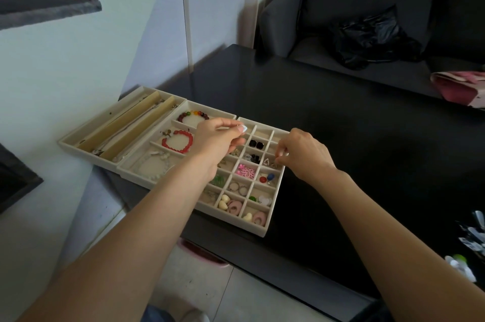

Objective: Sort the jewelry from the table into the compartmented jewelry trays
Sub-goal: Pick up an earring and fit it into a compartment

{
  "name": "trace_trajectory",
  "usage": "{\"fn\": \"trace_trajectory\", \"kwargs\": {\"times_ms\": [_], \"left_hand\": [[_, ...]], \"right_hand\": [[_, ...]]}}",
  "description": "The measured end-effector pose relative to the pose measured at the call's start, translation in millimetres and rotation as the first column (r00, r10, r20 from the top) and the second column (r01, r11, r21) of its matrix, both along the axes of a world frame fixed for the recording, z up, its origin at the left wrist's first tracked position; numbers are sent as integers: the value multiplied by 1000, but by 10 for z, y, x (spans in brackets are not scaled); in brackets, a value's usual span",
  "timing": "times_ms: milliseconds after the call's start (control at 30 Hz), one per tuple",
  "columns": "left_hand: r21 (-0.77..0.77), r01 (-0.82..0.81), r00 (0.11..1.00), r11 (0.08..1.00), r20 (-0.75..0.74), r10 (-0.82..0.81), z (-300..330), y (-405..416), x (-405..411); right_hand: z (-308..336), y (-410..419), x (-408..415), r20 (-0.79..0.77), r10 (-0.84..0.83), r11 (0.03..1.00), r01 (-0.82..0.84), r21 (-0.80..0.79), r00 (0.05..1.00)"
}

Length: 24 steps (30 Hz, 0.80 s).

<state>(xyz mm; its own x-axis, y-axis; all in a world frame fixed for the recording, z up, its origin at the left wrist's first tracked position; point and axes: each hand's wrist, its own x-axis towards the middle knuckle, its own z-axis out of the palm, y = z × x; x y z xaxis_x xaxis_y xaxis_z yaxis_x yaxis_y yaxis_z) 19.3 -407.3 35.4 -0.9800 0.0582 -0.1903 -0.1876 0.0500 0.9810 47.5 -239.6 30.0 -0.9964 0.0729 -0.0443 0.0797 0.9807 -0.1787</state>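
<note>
Three beige jewelry trays stand side by side on the black table. The grid tray [273,206] on the right holds earrings in many small cells: pink ones [246,171], black studs [256,144], silver rings [239,187]. The middle tray [210,109] holds bead bracelets, among them a red one [177,141]. The left tray [68,141] has long slots with chains. My left hand [217,139] hovers over the grid tray and pinches a small pale earring [242,128]. My right hand [301,155] is pinched over the cell with the triangular silver earrings [270,162]; what it holds is hidden.
The black table [354,143] stretches to the right. A pink pouch [462,85] lies at its far right edge, and shiny wrapped items [472,240] at the near right. A dark sofa with a black plastic bag [372,38] is behind. A white wall is to the left.
</note>
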Motion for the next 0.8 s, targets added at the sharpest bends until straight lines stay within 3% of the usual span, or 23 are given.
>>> {"fn": "trace_trajectory", "kwargs": {"times_ms": [433,800], "left_hand": [[-33,9,1000,999,-18,-9,2,-3,4],[-55,19,1000,998,-22,-20,12,10,6]], "right_hand": [[25,-169,-7,30,-35,981,29,192,999],[-3,-235,10,53,-45,975,33,219,998]]}}
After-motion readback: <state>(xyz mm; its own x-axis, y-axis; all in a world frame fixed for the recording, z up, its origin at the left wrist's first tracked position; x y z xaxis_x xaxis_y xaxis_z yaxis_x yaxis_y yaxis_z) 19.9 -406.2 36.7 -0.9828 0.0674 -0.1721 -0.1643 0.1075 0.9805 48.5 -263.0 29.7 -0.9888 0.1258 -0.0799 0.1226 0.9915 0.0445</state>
